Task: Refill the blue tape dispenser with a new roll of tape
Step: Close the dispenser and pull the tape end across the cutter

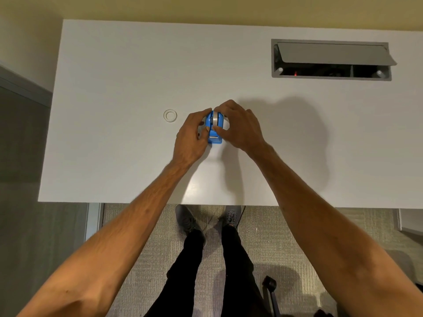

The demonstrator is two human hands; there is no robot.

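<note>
The blue tape dispenser [214, 133] stands on the white desk [128, 72], its cutter end toward me. A roll of tape [215, 118] sits in its top, seen edge-on as a grey band. My left hand [191, 138] grips the dispenser's left side. My right hand [238, 124] closes over its right side, thumb and fingers on the roll. A small clear ring, like a tape core [170, 115], lies flat on the desk just left of my left hand.
An open cable hatch [332, 59] with a raised grey flap is set into the desk at the back right. The desk's near edge runs above my legs and shoes. A wall lies behind the desk, a grey partition at the left.
</note>
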